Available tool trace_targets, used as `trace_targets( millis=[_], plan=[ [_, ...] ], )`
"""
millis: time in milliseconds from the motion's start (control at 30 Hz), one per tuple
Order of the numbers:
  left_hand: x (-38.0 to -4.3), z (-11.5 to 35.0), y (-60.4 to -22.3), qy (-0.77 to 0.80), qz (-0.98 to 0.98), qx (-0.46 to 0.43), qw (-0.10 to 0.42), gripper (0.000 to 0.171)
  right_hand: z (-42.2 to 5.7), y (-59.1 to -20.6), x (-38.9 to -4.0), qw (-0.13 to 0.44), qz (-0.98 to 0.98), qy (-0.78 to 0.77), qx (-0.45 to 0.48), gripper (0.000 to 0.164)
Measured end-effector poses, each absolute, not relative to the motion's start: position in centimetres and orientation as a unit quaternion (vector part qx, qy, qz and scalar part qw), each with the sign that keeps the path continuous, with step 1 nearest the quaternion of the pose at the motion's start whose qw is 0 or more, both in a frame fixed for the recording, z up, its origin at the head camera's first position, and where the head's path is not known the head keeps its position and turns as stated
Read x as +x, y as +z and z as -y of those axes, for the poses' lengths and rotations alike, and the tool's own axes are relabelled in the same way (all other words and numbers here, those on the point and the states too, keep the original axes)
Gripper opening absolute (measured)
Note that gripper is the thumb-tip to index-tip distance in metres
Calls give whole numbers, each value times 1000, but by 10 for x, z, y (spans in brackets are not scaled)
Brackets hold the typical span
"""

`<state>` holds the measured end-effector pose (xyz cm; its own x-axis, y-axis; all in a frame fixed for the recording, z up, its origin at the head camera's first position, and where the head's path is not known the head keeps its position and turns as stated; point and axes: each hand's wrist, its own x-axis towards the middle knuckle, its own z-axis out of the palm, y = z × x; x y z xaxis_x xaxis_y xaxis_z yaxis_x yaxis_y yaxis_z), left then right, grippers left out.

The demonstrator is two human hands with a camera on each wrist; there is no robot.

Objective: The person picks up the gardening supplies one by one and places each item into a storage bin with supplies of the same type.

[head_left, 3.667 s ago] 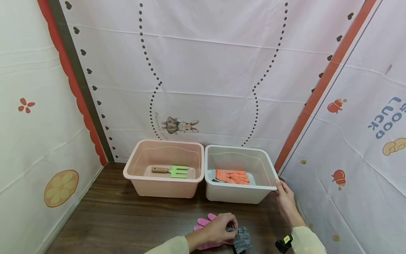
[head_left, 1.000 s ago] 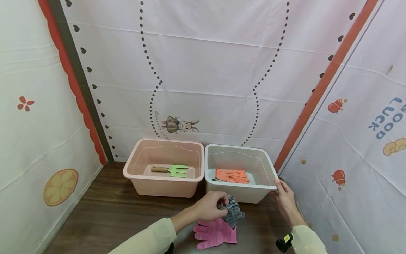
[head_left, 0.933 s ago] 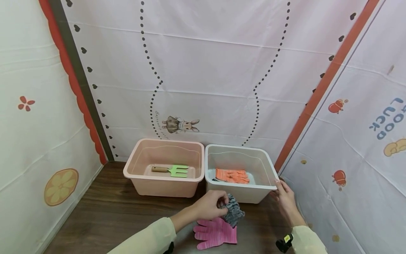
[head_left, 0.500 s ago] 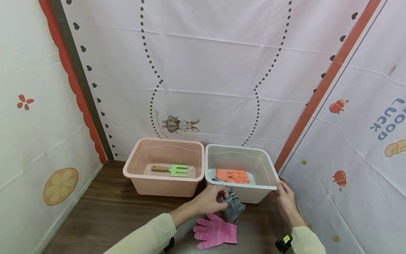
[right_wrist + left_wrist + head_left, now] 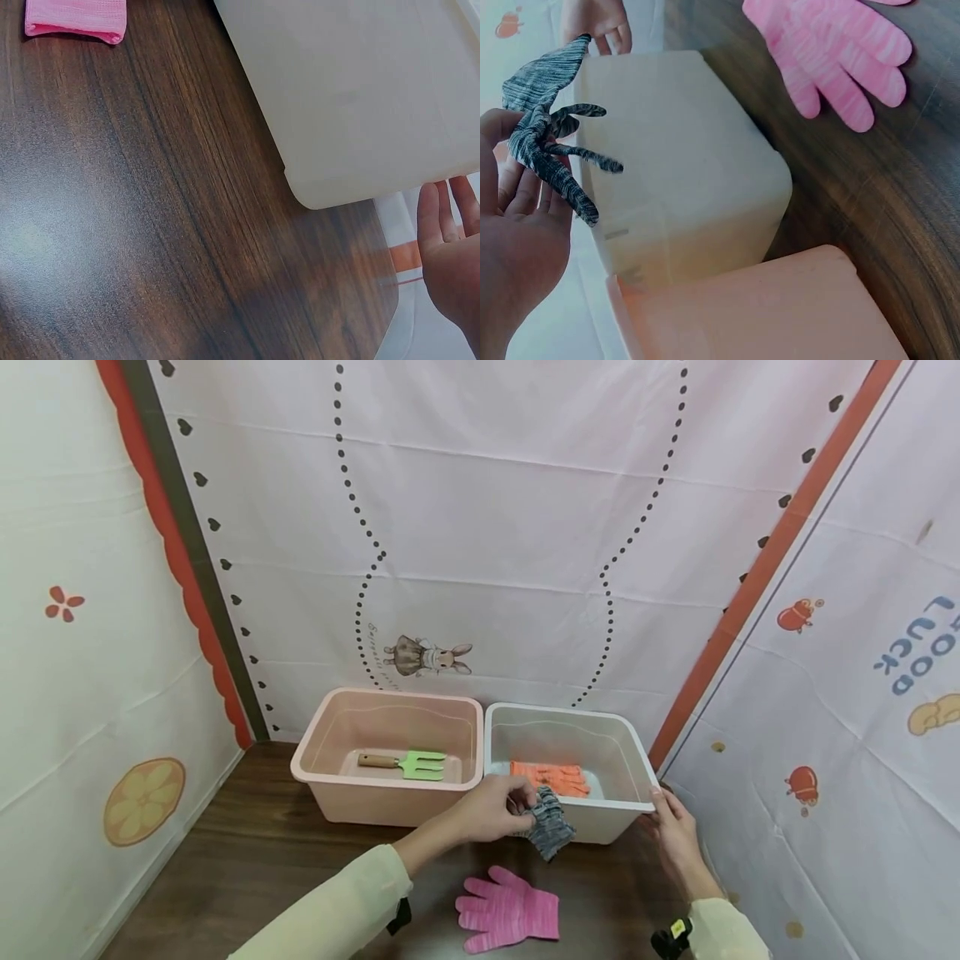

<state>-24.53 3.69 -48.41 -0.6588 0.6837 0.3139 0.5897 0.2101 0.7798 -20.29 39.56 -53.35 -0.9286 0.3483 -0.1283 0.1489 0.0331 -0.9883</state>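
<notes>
My left hand (image 5: 491, 810) pinches a dark grey mottled knit glove (image 5: 553, 827) by its cuff area, just in front of the white plastic bin (image 5: 600, 823). In the left wrist view the glove's fingers (image 5: 562, 184) dangle loosely, level with the bin's rim. At the bin's front right corner, my right hand (image 5: 677, 831) grips the rim, thumb on top and fingers beneath. Inside that bin lies an orange glove (image 5: 558, 777), partly hidden by my left hand and the grey glove. A pink glove (image 5: 506, 912) lies flat on the table, nearer to me.
Left of the white bin, a peach-coloured bin (image 5: 390, 806) stands close against it. It holds a green hand fork (image 5: 422, 765) with a wooden handle. Printed cloth walls (image 5: 480, 527) enclose the dark wooden table (image 5: 247, 860) at the back and both sides.
My left hand has lifted the grey glove off the pink glove and carried it up and forward to the white bin's front rim. The right hand stays on the bin's corner.
</notes>
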Motion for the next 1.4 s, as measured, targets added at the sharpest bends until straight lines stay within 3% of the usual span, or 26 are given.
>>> trace_targets(
  millis=[833,1400],
  plan=[
    [-270,-34,-451,515,-775,364,28,12,-396,-534,-203,91,708,680,-166,73],
    [-290,-37,-449,532,-773,346,4,13,-395,-534,-206,95,705,684,-163,71]
  ],
)
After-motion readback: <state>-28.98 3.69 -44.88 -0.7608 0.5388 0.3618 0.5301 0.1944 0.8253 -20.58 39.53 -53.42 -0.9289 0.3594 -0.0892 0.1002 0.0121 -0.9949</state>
